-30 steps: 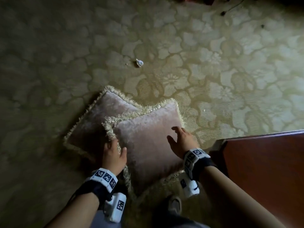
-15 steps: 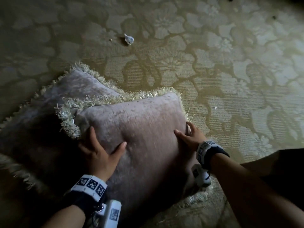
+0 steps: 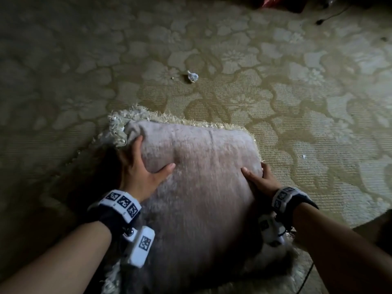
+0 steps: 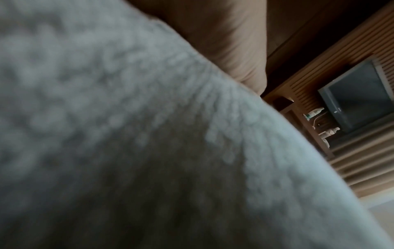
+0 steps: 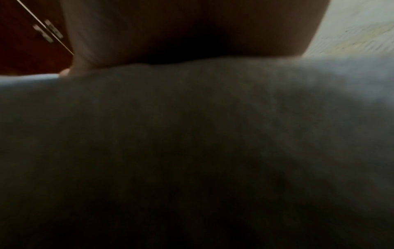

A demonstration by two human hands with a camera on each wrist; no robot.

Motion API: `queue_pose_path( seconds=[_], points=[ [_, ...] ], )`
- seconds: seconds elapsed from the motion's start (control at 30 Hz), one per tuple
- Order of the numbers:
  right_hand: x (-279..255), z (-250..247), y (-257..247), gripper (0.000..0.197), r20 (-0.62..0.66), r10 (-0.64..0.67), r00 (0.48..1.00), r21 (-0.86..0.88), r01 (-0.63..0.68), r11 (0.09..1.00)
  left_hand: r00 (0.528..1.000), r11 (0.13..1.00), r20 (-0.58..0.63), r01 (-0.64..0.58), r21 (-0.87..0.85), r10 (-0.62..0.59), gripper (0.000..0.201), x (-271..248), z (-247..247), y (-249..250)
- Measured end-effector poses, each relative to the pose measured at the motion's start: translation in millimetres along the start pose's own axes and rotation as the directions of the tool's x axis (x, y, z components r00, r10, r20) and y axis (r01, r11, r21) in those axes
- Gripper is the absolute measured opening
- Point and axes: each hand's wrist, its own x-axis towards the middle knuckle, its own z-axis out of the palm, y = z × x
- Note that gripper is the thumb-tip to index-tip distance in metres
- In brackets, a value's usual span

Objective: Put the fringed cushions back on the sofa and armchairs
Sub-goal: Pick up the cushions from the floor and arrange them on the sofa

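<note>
Head view: a person bends over a patterned olive carpet (image 3: 297, 92), gripping a pale pink fringed cushion (image 3: 201, 177) with both bare hands. The left hand (image 3: 142, 172) clasps the cushion's left edge near the top corner, thumb pressed into the front face and fingers wrapped behind the cream fringe (image 3: 131, 117). The right hand (image 3: 261, 181) holds the right edge, thumb on the face, fingers curled round the side. The cushion stands tilted up between the forearms, its lower fringe near the carpet. A small crumpled white scrap (image 3: 192, 76) lies on the carpet well beyond it.

Left wrist view: blurred plush cushion fabric (image 4: 127, 134) fills most of the frame; the hand itself is hidden. Behind it stand a tan upholstered seat (image 4: 224, 37) and a dark television (image 4: 360, 94) against a slatted wall.

Right wrist view: dim cushion fabric (image 5: 192, 151) lies under the palm (image 5: 192, 30), which presses against it; a strip of carpet (image 5: 358, 33) shows at upper right.
</note>
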Motion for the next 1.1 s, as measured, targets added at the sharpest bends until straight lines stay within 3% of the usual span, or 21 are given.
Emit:
queue_pose_path(
  seconds=[0.07,0.13,0.17,0.23,0.3,0.37,0.4,0.5,0.57,0.63,0.7,0.77,0.83,0.87,0.9,0.97,1.1],
  points=[
    [-5,9,-22,0.120,0.020,-0.031,0.999,-0.037,0.032,0.999,0.999,0.996,-0.024,-0.039,0.077,0.041,0.110,19,-27,10],
    [-6,19,-43,0.131,0.052,-0.067,0.996,-0.066,0.070,0.995,1.000,0.994,-0.006,-0.025,0.104,0.026,0.114,36,-50,7],
    [-5,23,-51,0.137,0.065,-0.081,0.995,-0.092,0.087,0.992,1.000,0.994,0.020,0.008,0.109,-0.010,0.118,43,-59,2],
    [-1,30,-59,0.130,0.068,-0.047,0.997,-0.151,0.056,0.987,0.979,0.977,0.144,0.116,0.179,-0.142,0.122,53,-70,-10],
    [3,32,-55,0.121,0.073,0.011,0.997,-0.235,0.006,0.972,0.907,0.919,0.302,0.181,0.350,-0.294,0.124,58,-72,-24],
    [5,29,-46,0.138,0.101,0.076,0.992,-0.310,-0.041,0.950,0.841,0.874,0.403,0.156,0.460,-0.362,0.134,60,-73,-27],
    [5,25,-43,0.144,0.108,0.101,0.989,-0.349,-0.058,0.935,0.830,0.862,0.423,0.128,0.491,-0.364,0.138,60,-73,-24],
    [8,13,-35,0.132,0.099,0.126,0.987,-0.455,-0.068,0.888,0.834,0.803,0.436,0.015,0.596,-0.339,0.129,54,-70,-11],
    [10,10,-30,0.141,0.122,0.084,0.989,-0.397,-0.029,0.917,0.840,0.719,0.437,-0.085,0.690,-0.320,0.123,48,-65,-6],
    [12,13,-21,0.159,0.181,0.059,0.982,-0.208,-0.021,0.978,0.859,0.612,0.417,-0.165,0.774,-0.296,0.117,39,-57,-2],
    [18,17,-8,0.166,0.209,0.029,0.978,-0.043,-0.021,0.999,0.870,0.557,0.405,-0.196,0.807,-0.280,0.113,29,-48,1],
    [24,24,3,0.165,0.215,0.008,0.977,0.073,-0.024,0.997,0.826,0.606,0.452,-0.177,0.775,-0.337,0.126,21,-42,-2],
    [25,31,8,0.162,0.208,0.012,0.978,0.167,-0.047,0.985,0.733,0.727,0.539,-0.089,0.680,-0.415,0.146,15,-36,-11],
    [25,35,9,0.161,0.203,0.021,0.979,0.199,-0.062,0.978,0.712,0.776,0.556,-0.025,0.630,-0.428,0.152,12,-34,-18],
    [23,38,6,0.159,0.196,0.019,0.980,0.223,-0.064,0.973,0.720,0.813,0.547,0.041,0.580,-0.427,0.157,11,-29,-25],
    [17,41,-1,0.157,0.186,-0.013,0.982,0.229,-0.030,0.973,0.787,0.870,0.490,0.115,0.480,-0.374,0.162,9,-23,-32],
    [-6,40,-10,0.135,0.074,-0.021,0.997,0.164,0.009,0.986,0.870,0.916,0.396,0.138,0.377,-0.294,0.166,1,-27,-27]
  ],
)
